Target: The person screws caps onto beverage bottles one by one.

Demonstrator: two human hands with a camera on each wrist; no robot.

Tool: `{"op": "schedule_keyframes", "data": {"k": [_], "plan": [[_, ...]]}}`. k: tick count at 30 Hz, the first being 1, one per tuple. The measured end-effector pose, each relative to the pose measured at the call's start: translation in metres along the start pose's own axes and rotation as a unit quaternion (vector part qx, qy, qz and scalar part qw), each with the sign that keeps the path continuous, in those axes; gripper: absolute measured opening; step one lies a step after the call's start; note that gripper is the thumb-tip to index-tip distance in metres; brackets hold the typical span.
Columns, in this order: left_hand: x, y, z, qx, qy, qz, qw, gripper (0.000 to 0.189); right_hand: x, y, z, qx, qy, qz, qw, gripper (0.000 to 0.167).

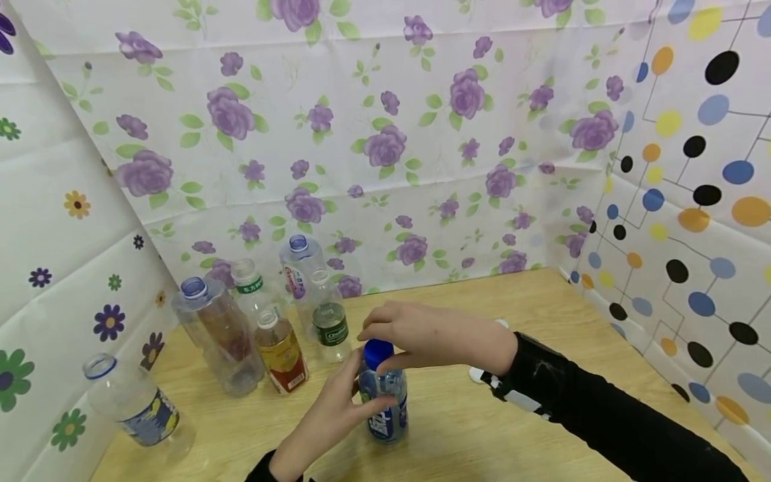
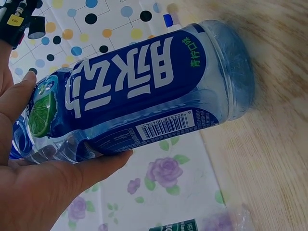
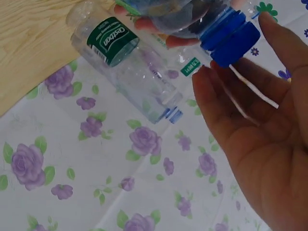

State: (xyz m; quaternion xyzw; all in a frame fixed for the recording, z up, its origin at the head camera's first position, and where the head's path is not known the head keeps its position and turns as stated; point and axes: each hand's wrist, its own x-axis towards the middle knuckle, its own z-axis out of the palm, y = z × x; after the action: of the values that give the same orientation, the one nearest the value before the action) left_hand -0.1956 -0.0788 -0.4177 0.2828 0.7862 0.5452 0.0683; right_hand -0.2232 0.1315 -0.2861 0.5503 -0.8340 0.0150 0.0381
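Observation:
A clear plastic bottle with a blue label and a lime picture stands upright on the table in the head view. My left hand wraps round its upper body, thumb across the front. The blue bottle cap sits on its neck. My right hand reaches over the top from the right, thumb and fingers curled round the cap. From the right wrist, the cap shows between the thumb and the fingertips, the fingers touching its edge.
Several uncapped bottles stand to the left: a blue-labelled bottle, a large bottle, a yellow-and-red labelled bottle and a green-labelled bottle. Small white objects lie behind the right wrist. Patterned cloth walls enclose the wooden table.

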Motion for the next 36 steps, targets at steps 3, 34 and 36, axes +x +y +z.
{"op": "schedule_keyframes", "data": {"k": [3,34,36], "plan": [[0.0,-0.001,0.0,-0.001,-0.002,-0.003,1.0,0.083,0.0,0.003,-0.005,-0.008,-0.032,-0.032,0.9989,0.047],[-0.001,0.0,0.0,-0.002,-0.008,0.0,1.0,0.084,0.008,-0.001,-0.013,-0.063,-0.078,-0.019,0.9948,0.042],[-0.001,0.0,0.0,-0.003,-0.009,0.0,1.0,0.084,0.007,0.003,-0.014,-0.039,-0.083,-0.023,0.9955,0.044]]}}
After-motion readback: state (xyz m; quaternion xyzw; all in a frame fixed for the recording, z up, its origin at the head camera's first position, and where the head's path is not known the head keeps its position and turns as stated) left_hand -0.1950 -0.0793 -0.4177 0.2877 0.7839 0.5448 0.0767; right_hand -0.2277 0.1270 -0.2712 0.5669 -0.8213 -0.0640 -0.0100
